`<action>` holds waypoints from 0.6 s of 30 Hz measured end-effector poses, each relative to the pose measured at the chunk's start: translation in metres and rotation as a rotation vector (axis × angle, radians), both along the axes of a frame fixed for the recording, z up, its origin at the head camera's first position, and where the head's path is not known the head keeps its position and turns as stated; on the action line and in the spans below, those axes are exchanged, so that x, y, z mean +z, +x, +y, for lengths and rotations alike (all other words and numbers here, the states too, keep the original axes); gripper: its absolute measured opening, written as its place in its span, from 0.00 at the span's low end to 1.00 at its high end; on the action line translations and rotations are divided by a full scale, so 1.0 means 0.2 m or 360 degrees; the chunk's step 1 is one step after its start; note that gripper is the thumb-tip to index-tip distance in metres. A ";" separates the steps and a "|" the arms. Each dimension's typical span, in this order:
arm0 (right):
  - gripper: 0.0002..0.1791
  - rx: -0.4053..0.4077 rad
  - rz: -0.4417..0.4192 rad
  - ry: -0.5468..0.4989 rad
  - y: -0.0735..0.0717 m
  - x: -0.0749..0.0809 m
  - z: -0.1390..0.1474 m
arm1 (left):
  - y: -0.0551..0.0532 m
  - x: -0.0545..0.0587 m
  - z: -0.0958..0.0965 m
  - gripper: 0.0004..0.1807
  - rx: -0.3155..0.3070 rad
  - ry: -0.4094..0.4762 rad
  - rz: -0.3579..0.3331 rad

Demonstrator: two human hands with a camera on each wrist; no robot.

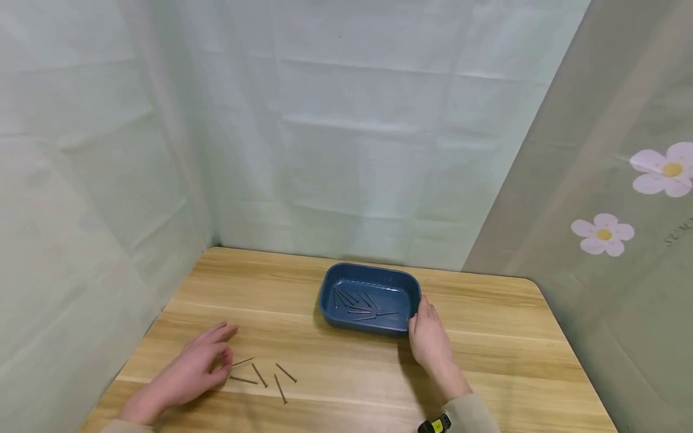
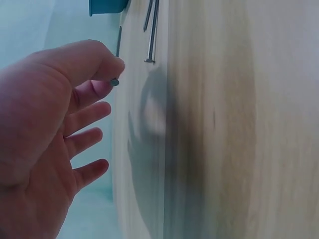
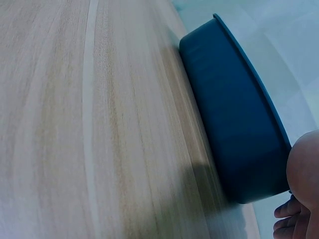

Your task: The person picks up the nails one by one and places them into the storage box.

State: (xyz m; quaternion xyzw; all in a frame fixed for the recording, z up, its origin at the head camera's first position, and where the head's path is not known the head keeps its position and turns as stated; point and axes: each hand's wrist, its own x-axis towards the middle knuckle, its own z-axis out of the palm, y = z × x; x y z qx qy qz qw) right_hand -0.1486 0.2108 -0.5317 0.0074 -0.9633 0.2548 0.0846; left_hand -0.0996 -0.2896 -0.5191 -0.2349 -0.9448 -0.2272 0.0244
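My left hand (image 1: 197, 367) hovers at the table's left, thumb and forefinger pinching a nail. The head of that nail (image 2: 115, 82) pokes out between the fingertips in the left wrist view; its other fingers are spread. Just right of this hand lie several loose nails, among them one nail (image 1: 280, 389) nearest the front and another nail (image 1: 286, 373) beside it. A dark blue rectangular tray (image 1: 368, 329) stands at the table's back middle with several nails (image 1: 360, 310) scattered inside. My right hand (image 1: 431, 340) holds its near right corner, thumb at the rim and fingers along the right side.
The wooden table (image 1: 352, 385) has rounded back corners. Pale cloth curtains (image 1: 346, 150) hang behind it and on both sides, the right one with printed flowers (image 1: 603, 234). A black and yellow device (image 1: 435, 424) sits on the right wrist.
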 end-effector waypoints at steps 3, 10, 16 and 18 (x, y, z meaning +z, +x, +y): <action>0.31 0.0007 -0.0012 -0.0005 0.00 0.01 0.00 | 0.00 -0.01 0.02 0.17 -0.0034 0.0051 0.0069; 0.31 -0.0002 -0.0035 -0.0002 0.02 0.00 0.00 | -0.01 -0.01 0.10 0.22 -0.0066 0.0114 0.0125; 0.31 -0.0004 -0.0013 -0.0007 0.01 0.00 0.00 | -0.05 0.02 0.17 0.24 -0.0102 0.0147 0.0136; 0.31 -0.0005 -0.0010 0.0001 0.01 0.01 0.00 | -0.07 0.02 0.19 0.24 -0.0116 0.0153 0.0152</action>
